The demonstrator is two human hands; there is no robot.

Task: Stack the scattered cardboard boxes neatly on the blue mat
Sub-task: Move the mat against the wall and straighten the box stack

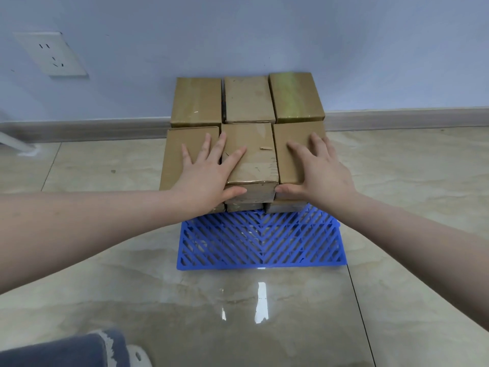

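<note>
Your left hand (209,170) lies flat, fingers spread, across the front-left and middle cardboard boxes (250,152). Your right hand (317,168) presses flat on the front-right box (293,144), thumbs against the middle box's front. The stack sits on the blue mat's (260,239) far half, against the wall (264,35).

One view only — a wide-angle camera worn on the head, looking forward and down along both forearms. It sits close: the left hand (209,170) and right hand (317,168) fill the middle of the frame, fingertips pointing away from the lens toward the wall (264,35). Beyond the fingertips the skirting bows — lens distortion. Nearer than the wrists lies glossy floor (264,313).
</note>
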